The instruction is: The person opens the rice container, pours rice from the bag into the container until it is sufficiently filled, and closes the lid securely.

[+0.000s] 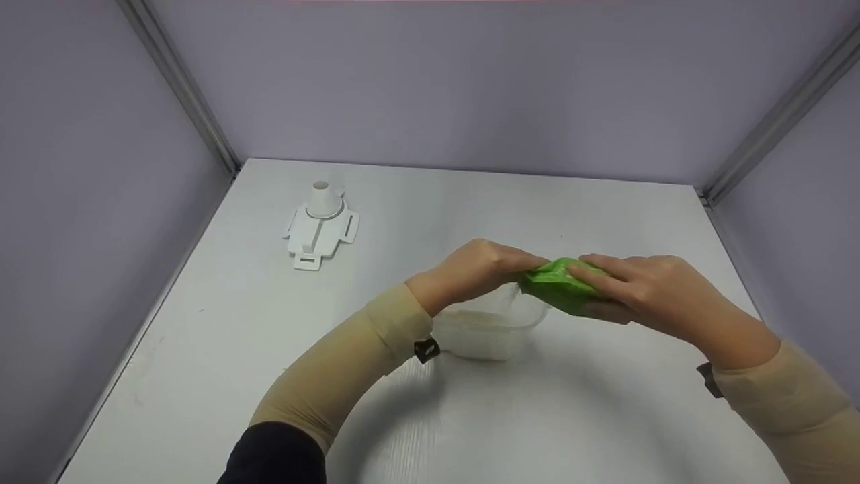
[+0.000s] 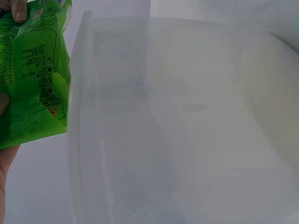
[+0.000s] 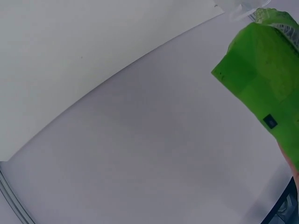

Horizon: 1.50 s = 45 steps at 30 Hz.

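Beige fabric sleeves [image 1: 342, 356] are stretching nearest the head camera. Beyond them, the left hand [image 1: 480, 272] is pinching one end of a crumpled, bright green plastic packet [image 1: 561, 286], while the right hand [image 1: 638, 289] is gripping the other. They are holding it above the right side of a translucent plastic container [image 1: 480, 343], which is standing on the white tabletop [image 1: 571, 417]. Farther back, a white plastic device with a cone [image 1: 324, 225] is resting. From the left wrist, the container is filling most of the view, the printed packet showing beside it. From the right wrist, the packet is hanging at the right edge.
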Each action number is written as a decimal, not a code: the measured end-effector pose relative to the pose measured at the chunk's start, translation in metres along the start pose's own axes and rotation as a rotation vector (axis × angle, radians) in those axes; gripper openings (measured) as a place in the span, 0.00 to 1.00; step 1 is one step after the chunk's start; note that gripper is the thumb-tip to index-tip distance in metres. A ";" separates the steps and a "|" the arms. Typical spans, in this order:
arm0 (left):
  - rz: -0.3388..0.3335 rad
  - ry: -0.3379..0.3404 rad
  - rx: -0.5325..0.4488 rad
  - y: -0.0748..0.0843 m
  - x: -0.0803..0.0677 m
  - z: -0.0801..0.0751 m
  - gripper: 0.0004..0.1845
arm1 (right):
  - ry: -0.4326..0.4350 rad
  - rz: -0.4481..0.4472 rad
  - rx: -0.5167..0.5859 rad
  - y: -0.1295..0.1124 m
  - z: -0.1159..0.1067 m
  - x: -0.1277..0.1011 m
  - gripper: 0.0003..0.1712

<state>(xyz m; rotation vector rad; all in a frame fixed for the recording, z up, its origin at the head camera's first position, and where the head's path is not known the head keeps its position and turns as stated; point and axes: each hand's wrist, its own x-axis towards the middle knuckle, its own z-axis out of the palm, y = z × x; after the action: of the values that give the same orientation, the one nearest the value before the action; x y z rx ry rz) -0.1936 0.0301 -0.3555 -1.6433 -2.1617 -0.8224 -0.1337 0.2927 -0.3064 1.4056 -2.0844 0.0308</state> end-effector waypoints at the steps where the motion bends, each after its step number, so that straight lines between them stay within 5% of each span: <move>1: -0.003 0.000 0.004 0.000 -0.001 -0.001 0.16 | -0.005 -0.001 0.000 0.001 0.001 0.000 0.24; 16: -0.016 0.011 -0.010 -0.006 -0.019 -0.015 0.15 | -0.030 -0.040 0.016 0.001 0.011 0.020 0.22; 30: -0.027 -0.007 -0.032 0.008 -0.046 -0.026 0.16 | -0.033 -0.088 0.080 -0.015 0.018 0.035 0.25; 45: -0.061 0.028 -0.061 0.001 -0.055 -0.027 0.15 | -0.039 -0.089 0.084 -0.015 0.024 0.044 0.26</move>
<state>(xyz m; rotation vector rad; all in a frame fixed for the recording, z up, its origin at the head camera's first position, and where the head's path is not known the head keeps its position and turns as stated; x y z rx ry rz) -0.1785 -0.0288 -0.3643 -1.5914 -2.1974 -0.9328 -0.1427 0.2411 -0.3083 1.5595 -2.0707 0.0554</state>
